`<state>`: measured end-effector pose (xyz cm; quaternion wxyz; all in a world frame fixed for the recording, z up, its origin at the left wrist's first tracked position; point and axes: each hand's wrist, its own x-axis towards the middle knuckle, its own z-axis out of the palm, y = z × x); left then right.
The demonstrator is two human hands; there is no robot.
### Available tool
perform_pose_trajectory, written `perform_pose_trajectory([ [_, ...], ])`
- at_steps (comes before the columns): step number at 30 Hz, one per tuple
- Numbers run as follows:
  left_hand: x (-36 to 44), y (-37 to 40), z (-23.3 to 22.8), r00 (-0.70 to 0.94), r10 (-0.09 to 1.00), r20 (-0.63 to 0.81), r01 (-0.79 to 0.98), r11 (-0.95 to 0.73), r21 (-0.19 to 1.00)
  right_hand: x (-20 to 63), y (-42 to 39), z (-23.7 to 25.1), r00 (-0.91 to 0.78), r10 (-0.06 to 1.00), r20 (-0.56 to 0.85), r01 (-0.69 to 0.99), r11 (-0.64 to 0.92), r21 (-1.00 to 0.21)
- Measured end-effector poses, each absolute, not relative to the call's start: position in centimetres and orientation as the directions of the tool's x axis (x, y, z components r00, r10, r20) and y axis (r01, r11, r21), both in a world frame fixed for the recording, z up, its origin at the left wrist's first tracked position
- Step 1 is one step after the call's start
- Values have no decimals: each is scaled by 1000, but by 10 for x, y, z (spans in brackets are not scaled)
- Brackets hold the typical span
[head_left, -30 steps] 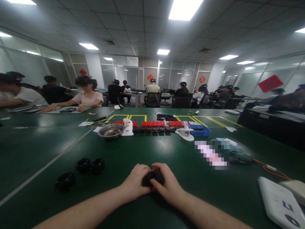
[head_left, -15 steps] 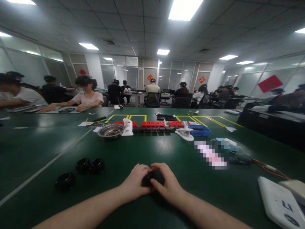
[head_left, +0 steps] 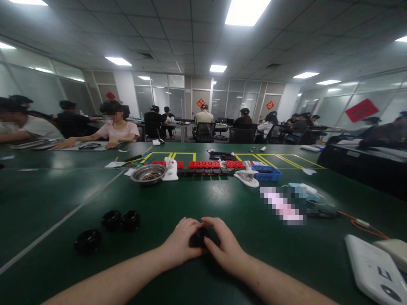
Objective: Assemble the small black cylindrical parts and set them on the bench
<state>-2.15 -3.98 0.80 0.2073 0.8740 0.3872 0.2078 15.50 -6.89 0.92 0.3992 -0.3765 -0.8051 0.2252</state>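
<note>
Close in front of me, a small round black part [head_left: 201,235] sits between my hands, largely covered by the fingers. My left hand [head_left: 182,239] is curled round its left side. From the right, my right hand [head_left: 225,242] grips the same part, its thumb on the near side and fingers over the far side. To the left on the table lie several glossy black ring-shaped parts; one is the nearest black ring [head_left: 88,241], and a pair touches or nearly touches behind it, including the right-hand black ring [head_left: 131,220].
A metal bowl [head_left: 148,174] of small pieces, a white clamp stand [head_left: 171,169], red blocks [head_left: 205,164] and a blue tray [head_left: 269,173] stand across the green table [head_left: 152,203]. At right are a white device [head_left: 370,267] and cables. A person [head_left: 116,127] sits at far left.
My right thumb has shifted slightly on the black part, showing a little more of its top. Both hands stay in nearly the same place.
</note>
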Motion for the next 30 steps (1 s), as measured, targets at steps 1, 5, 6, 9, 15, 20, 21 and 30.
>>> perform_pose_trajectory([
  [1, -22, -40, 8, 613, 765, 199, 592, -611, 525, 156, -69, 10, -409, 779, 476, 417, 623, -662],
  [5, -21, -42, 11, 603, 773, 197, 600, -603, 526, 156, -69, 10, -374, 803, 464, 430, 594, -680],
  [6, -21, -42, 11, 600, 775, 197, 604, -601, 523, 155, -69, 9, -356, 813, 460, 441, 580, -685],
  [9, -20, -41, 10, 599, 776, 195, 613, -602, 512, 153, -67, 7, -329, 836, 440, 466, 549, -694],
  [15, -21, -40, 7, 607, 768, 205, 597, -611, 519, 155, -66, 5, -365, 811, 457, 427, 582, -693],
  [20, -21, -41, 10, 605, 770, 201, 606, -609, 512, 157, -68, 7, -384, 795, 470, 399, 601, -692],
  [21, -20, -41, 11, 604, 772, 201, 608, -609, 509, 157, -68, 7, -369, 806, 463, 413, 589, -695],
  [30, -20, -42, 9, 603, 771, 204, 600, -607, 522, 152, -65, 5, -277, 861, 427, 523, 508, -685],
])
